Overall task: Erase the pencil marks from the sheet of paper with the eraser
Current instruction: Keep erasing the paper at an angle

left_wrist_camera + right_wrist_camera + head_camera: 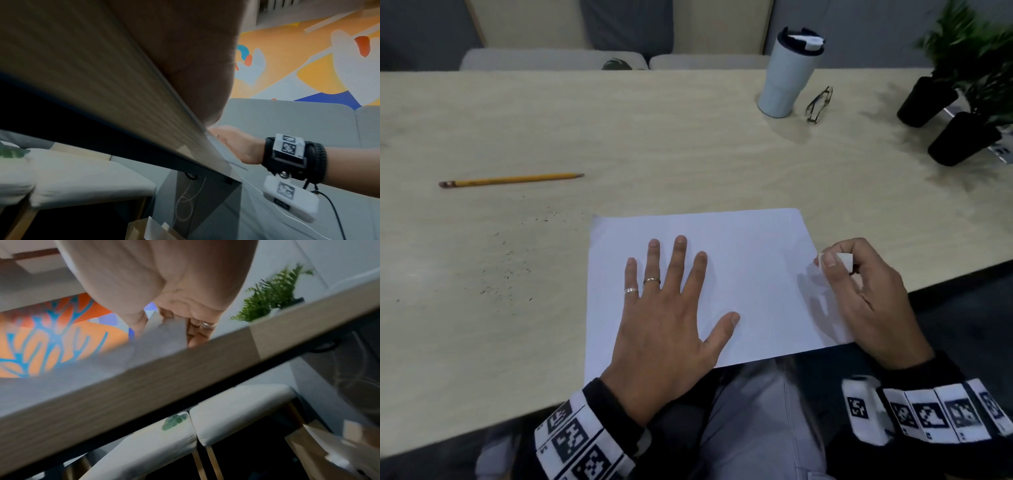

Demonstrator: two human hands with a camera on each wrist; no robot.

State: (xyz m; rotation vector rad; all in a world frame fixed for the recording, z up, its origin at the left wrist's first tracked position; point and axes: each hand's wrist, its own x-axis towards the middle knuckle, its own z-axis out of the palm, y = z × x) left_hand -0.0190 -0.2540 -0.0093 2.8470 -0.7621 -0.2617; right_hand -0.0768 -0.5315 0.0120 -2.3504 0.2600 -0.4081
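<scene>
A white sheet of paper lies at the table's near edge, and I see no pencil marks on it. My left hand presses flat on the sheet's left half with the fingers spread. At the sheet's right edge my right hand pinches a small white eraser between thumb and fingers. The paper's edge curls up a little under that thumb. In the right wrist view the paper rises toward the curled fingers; the eraser itself is not distinct there.
A yellow pencil lies far left on the wooden table. Dark eraser crumbs are scattered left of the sheet. A pale tumbler, folded glasses and black plant pots stand at the back right.
</scene>
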